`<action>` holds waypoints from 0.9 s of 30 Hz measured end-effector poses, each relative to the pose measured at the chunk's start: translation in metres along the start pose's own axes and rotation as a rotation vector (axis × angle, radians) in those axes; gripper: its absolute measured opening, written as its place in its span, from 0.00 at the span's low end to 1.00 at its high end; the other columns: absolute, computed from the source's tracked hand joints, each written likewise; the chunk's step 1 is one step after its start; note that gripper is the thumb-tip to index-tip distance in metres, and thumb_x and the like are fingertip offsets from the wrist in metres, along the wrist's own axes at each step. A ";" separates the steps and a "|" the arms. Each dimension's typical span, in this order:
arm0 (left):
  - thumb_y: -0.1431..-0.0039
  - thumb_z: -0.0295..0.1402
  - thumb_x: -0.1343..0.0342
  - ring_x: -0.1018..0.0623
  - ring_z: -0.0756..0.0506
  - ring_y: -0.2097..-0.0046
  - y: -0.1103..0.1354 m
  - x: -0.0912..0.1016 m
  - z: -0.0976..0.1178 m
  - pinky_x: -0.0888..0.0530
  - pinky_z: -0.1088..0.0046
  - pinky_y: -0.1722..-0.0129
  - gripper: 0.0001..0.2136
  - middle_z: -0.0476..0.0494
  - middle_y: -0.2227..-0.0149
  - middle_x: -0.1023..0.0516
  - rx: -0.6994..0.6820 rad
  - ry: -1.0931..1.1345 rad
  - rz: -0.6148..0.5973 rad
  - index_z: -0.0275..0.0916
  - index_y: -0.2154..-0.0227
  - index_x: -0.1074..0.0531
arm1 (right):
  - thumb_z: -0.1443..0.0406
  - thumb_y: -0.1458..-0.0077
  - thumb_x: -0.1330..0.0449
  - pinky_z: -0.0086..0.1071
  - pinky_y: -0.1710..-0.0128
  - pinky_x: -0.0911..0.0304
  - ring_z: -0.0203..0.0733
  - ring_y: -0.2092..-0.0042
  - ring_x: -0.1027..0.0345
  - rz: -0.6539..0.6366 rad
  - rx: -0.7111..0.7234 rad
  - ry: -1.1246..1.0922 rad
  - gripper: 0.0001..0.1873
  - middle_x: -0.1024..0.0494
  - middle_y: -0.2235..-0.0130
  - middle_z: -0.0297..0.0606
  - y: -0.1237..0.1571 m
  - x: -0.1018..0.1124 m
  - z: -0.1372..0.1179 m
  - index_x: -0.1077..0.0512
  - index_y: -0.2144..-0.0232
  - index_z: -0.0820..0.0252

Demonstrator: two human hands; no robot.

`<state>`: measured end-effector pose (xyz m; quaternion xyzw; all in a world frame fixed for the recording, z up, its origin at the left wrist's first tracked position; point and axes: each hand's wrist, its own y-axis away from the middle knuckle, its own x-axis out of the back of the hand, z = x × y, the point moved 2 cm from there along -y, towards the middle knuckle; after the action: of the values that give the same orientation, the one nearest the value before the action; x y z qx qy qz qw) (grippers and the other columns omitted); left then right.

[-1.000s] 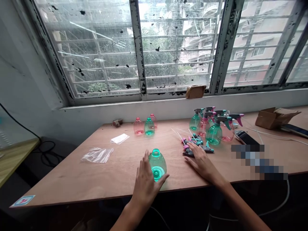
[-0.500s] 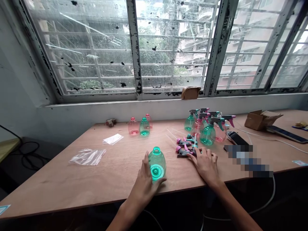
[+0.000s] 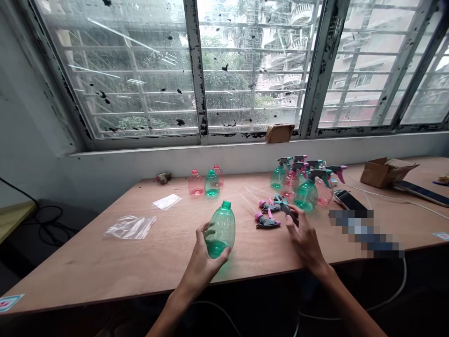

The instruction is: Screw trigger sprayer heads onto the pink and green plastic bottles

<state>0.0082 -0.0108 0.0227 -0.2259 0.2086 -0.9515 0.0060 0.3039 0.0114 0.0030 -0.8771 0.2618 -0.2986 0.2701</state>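
Observation:
My left hand [image 3: 206,256] is wrapped round a clear green bottle [image 3: 225,225], which has an open neck and tilts slightly above the tabletop. My right hand [image 3: 306,241] pinches a dark grey and teal spray head [image 3: 289,212], apart from the bottle. Just left of those fingers, a pink and grey spray head [image 3: 268,222] lies on the table with its thin tube pointing away; another pink-collared one [image 3: 269,205] rests behind it.
Several bottles fitted with spray heads, among them a green one [image 3: 306,195], stand at back right. Open bottles, red [image 3: 195,183] and green [image 3: 212,184], stand at the back. A plastic bag [image 3: 131,227] and white paper [image 3: 167,201] lie left; a phone [image 3: 352,203] and cardboard box [image 3: 387,172] lie right.
The green bottle has been raised and tilted, with my left hand now closed round it. My right hand has picked up the spray head from the pile and drawn slightly to the right.

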 end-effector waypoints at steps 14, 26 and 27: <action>0.38 0.49 0.50 0.25 0.41 0.57 -0.001 0.016 0.003 0.31 0.65 0.56 0.20 0.43 0.59 0.24 0.248 0.307 0.055 0.39 0.53 0.33 | 0.60 0.54 0.28 0.22 0.73 0.27 0.34 0.73 0.28 -0.073 -0.624 -1.240 0.14 0.23 0.73 0.30 0.010 -0.010 -0.002 0.24 0.66 0.60; 0.34 0.51 0.61 0.31 0.45 0.67 0.004 0.014 0.016 0.34 0.69 0.65 0.23 0.46 0.66 0.28 0.194 0.305 -0.146 0.39 0.56 0.30 | 0.58 0.46 0.34 0.28 0.72 0.28 0.38 0.73 0.25 -0.485 -0.523 -1.101 0.13 0.22 0.72 0.34 0.017 -0.013 -0.012 0.26 0.65 0.62; 0.35 0.52 0.60 0.31 0.45 0.67 0.004 0.012 0.016 0.33 0.69 0.65 0.23 0.45 0.65 0.27 0.173 0.307 -0.178 0.39 0.54 0.31 | 0.57 0.45 0.35 0.31 0.71 0.28 0.40 0.71 0.24 -0.548 -0.494 -1.087 0.13 0.21 0.70 0.36 0.018 -0.013 -0.015 0.27 0.64 0.62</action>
<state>0.0036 -0.0224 0.0392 -0.0942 0.1035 -0.9860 -0.0907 0.2796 0.0020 -0.0033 -0.9742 -0.0840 0.1981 0.0687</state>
